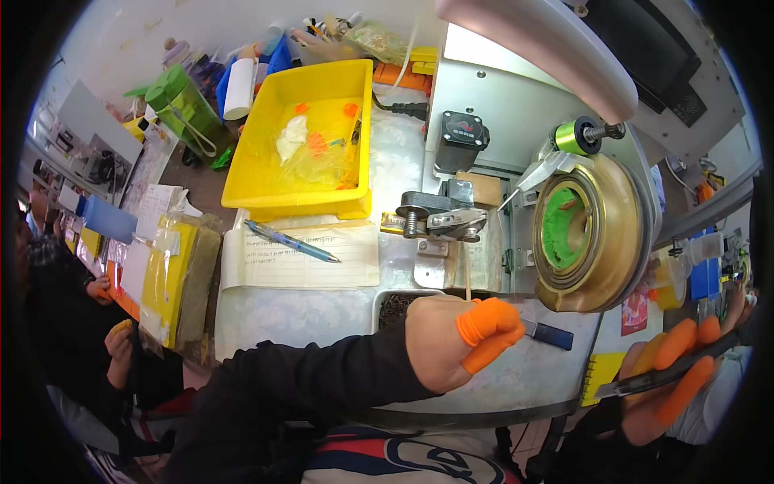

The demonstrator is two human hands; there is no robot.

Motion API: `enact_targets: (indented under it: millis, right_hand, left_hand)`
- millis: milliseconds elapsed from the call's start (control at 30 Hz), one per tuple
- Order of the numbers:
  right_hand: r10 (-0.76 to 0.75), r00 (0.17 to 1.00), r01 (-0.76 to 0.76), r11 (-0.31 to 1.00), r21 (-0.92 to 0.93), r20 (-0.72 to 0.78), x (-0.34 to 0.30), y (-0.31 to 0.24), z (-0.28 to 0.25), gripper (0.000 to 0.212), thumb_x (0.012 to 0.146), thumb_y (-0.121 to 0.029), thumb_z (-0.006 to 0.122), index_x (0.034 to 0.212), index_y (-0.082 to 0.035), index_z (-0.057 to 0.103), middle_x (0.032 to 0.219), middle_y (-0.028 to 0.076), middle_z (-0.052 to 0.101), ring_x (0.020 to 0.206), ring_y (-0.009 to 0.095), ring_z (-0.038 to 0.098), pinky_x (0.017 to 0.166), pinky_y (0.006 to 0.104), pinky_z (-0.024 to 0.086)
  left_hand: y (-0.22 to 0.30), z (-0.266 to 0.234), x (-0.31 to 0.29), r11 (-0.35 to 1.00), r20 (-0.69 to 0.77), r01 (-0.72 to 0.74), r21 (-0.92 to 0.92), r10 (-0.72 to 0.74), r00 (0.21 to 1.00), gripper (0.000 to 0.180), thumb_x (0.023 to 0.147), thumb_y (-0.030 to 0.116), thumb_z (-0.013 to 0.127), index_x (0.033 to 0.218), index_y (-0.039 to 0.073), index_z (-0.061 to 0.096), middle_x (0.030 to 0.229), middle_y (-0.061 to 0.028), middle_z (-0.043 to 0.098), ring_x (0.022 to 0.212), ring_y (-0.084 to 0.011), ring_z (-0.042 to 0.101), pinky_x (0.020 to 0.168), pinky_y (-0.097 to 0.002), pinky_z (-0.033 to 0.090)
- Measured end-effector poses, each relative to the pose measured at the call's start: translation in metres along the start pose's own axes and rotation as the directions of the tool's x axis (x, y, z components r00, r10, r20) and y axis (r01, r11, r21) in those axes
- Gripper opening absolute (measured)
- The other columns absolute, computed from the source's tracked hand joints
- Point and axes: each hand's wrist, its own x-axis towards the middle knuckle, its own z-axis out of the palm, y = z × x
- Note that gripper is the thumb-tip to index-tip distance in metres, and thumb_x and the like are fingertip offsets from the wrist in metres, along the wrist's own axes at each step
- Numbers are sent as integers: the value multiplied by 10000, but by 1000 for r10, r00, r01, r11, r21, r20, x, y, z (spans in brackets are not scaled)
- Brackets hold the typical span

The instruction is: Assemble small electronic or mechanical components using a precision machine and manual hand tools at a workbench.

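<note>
A small dark-handled tool (548, 333) pokes out to the right from the left hand (451, 343), whose grip is clamped on it with orange finger cots (488, 319) over the thumb and forefinger; the hand hovers over the front of the grey work surface (322, 310), just in front of a shallow tray of small dark parts (395, 306). To the lower right, the right hand (669, 375), its fingers also capped in orange, has its grip closed round a long, flat metal blade-like tool (645, 379) that slants up to the right, off the edge of the surface. Just behind the left hand stands a winding machine: a metal clamp with a threaded screw (435, 219), a thin pale stick rising below it, and to the right a large brass-coloured round spool (592, 234) with a green core (560, 230). Above that sits a small reel of green wire (574, 135). To the left of the clamp lies a written paper sheet (306, 258) with a blue pen (292, 241) across it, and behind it a yellow plastic bin (302, 145) holding clear bags with orange bits. Farther left are yellow packets (169, 274) and a green bottle (181, 105). Another person's hands (113, 335) show at the left edge.
</note>
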Motion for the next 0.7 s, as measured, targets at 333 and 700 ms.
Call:
enact_targets:
  millis: [333,700]
  right_hand:
    - [-154,965,260,666,-699,213,-6,16,30,441,833,-280,446,1137,2,297,892,188,501,722,209,494,644,292,425]
    - [-160,958,244,889,-388,238,3,34,35,436,672,-91,667,1023,3,427,845,232,573,716,250,584,612,282,461]
  left_hand:
    - [-8,-11,0,946,138,-190,262,159,978,194,616,26,677,768,76,568,589,-18,509,438,-183,463,402,-261,342]
    - [-17,-13,-1,912,116,-295,286,273,955,415,525,69,604,935,124,567,620,1,513,417,-146,423,375,-254,338]
